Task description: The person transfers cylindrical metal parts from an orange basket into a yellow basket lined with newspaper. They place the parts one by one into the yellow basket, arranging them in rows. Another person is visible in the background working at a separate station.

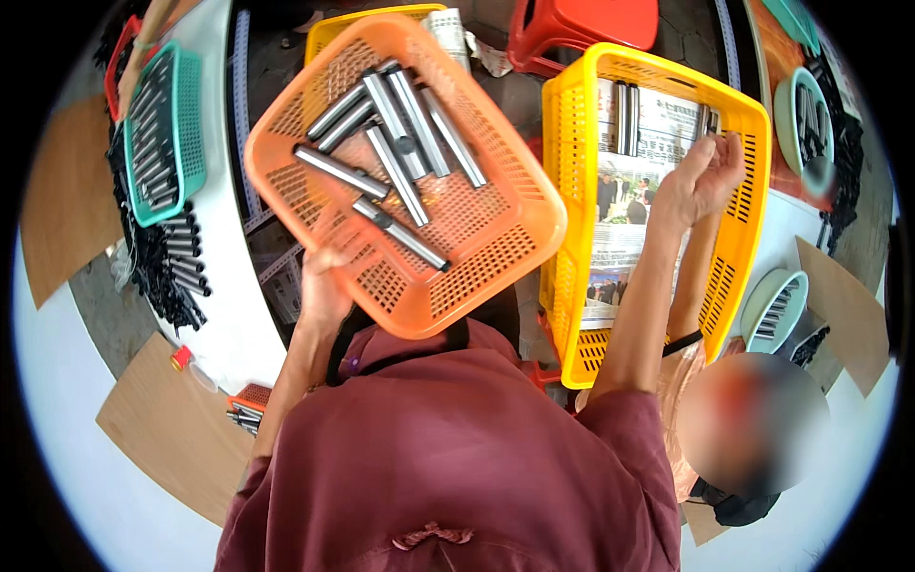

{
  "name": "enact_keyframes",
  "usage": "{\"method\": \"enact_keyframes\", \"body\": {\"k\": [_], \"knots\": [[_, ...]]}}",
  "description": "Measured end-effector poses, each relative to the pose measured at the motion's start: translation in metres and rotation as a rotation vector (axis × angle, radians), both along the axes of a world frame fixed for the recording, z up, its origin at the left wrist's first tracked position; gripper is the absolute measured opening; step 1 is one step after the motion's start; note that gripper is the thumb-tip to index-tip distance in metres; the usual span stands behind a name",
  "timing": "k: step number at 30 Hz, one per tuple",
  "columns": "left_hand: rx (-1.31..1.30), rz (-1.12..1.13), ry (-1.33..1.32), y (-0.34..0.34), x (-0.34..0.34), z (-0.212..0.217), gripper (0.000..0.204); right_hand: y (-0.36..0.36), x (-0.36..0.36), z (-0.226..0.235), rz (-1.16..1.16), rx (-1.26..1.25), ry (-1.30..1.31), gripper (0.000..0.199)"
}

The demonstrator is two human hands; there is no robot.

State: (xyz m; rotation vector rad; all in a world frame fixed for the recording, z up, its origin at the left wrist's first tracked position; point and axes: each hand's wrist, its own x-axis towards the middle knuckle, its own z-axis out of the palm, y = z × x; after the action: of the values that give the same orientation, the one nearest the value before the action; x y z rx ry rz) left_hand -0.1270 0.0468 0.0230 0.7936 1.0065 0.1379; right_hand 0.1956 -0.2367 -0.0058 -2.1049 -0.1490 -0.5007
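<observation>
My left hand (326,286) grips the lower left side of an orange plastic basket (486,276), which is tilted. Its fingers show partly through the basket wall. Several silver tubes (396,162) with black ends lie crisscross inside. My right hand (691,186) is over a yellow plastic crate (758,181), fingers curled, beside silver tubes (706,122) near the far right corner. Whatever is in those fingers is hidden. Two more dark-edged silver tubes (626,119) lie on newspaper (620,238) lining the crate. Another person's forearm (701,272) with a black wristband passes behind mine.
On the left table stand a teal basket (195,143) of tubes and a row of dark tubes (186,253). A red stool (591,24) is beyond the crate. Pale green bowls (777,286) of parts are on the right; a co-worker's dark cap (739,503) is lower right.
</observation>
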Motion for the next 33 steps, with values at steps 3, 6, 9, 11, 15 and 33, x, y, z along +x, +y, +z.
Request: {"method": "enact_keyframes", "body": {"k": [3, 6, 9, 11, 15, 33], "knots": [[-0.033, 0.009, -0.020, -0.002, 0.012, 0.008, 0.080, 0.072, -0.071, 0.051, 0.489, 0.025, 0.034, 0.040], [-0.026, -0.038, -0.069, 0.001, 0.008, 0.002, 0.064, 0.136, -0.118, 0.048, 0.752, -0.401, 0.147, 0.049], [0.011, -0.049, -0.078, -0.004, 0.004, -0.003, 0.056, 0.160, -0.147, 0.013, 0.632, -0.700, 0.242, 0.061], [0.045, -0.079, -0.045, -0.008, -0.001, -0.013, 0.051, 0.162, -0.155, -0.001, 0.586, -0.743, 0.231, 0.065], [-0.013, -0.082, -0.053, -0.014, -0.004, -0.008, 0.051, 0.157, -0.161, -0.012, 0.581, -0.814, 0.385, 0.069], [-0.017, -0.209, -0.066, -0.031, 0.018, -0.011, 0.053, 0.106, -0.154, -0.017, 0.556, -0.643, 0.431, 0.051]]}}
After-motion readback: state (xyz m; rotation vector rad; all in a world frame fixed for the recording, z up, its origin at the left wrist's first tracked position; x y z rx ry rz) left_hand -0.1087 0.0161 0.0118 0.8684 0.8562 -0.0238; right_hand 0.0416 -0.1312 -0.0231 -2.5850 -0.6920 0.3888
